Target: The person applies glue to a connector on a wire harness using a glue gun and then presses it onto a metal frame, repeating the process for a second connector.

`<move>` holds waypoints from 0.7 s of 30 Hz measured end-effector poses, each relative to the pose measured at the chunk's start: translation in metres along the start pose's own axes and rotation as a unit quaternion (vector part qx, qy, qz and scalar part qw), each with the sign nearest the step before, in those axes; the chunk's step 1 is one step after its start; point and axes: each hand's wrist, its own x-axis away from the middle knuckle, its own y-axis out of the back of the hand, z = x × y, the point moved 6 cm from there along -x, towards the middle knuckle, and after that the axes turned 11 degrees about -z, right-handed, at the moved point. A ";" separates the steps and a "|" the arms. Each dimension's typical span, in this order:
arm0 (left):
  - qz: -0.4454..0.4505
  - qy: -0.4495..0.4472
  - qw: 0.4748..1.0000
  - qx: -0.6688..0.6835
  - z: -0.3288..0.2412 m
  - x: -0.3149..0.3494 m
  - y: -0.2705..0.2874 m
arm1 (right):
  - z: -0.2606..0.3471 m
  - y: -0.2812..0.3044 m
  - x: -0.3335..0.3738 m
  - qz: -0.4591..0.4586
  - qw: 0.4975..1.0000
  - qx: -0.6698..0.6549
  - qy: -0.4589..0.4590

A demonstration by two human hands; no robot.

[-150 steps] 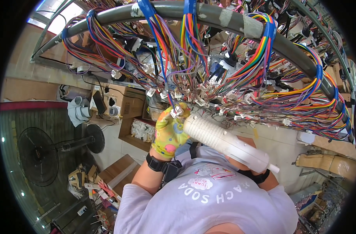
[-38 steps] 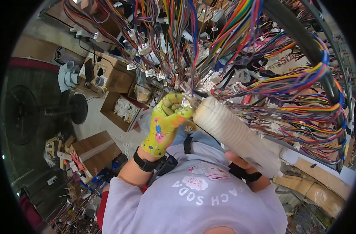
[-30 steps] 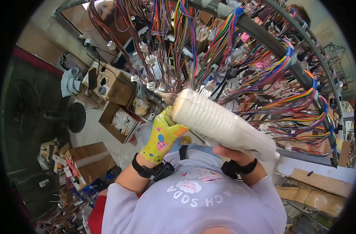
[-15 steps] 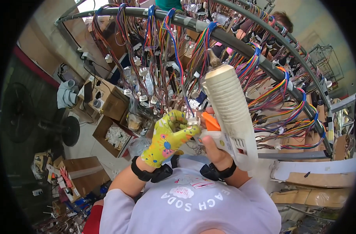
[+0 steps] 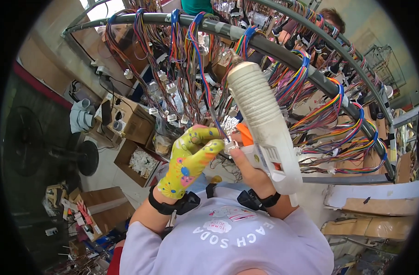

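Note:
In my right hand is a white hot glue gun with a ribbed barrel and an orange trigger. Its nozzle points up and away from me. The right thumb also presses against a small white plug connector. Red, blue and dark wires run from that connector up to the rack. My left hand, in a yellow flower-patterned glove, has its thumb and bent fingers closed at the connector's left side and wire end. The exact contact of its fingertips is partly hidden.
A curved grey metal rack carries several hanging wire bundles with white connectors. Open cardboard boxes stand on the floor at left, near a fan. Flattened cardboard lies at right. Another person is beyond the rack.
My left hand has shifted slightly left, its thumb no longer reaching under the connector. The right thumb has come up against the connector, and the glue gun has moved a little left.

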 end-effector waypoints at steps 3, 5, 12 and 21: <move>-0.028 -0.030 0.998 -0.041 -0.002 -0.005 0.003 | 0.007 -0.001 0.001 -0.001 0.984 0.072 0.164; -0.041 -0.057 0.994 -0.085 -0.012 -0.007 0.003 | 0.005 -0.001 -0.002 -0.021 0.989 0.062 0.134; -0.083 0.017 0.996 0.021 -0.016 -0.015 0.002 | -0.016 -0.007 -0.002 -0.057 0.998 0.009 -0.035; -0.117 -0.357 0.897 -0.233 -0.030 -0.021 -0.004 | 0.001 -0.005 -0.004 -0.080 0.996 -0.027 0.027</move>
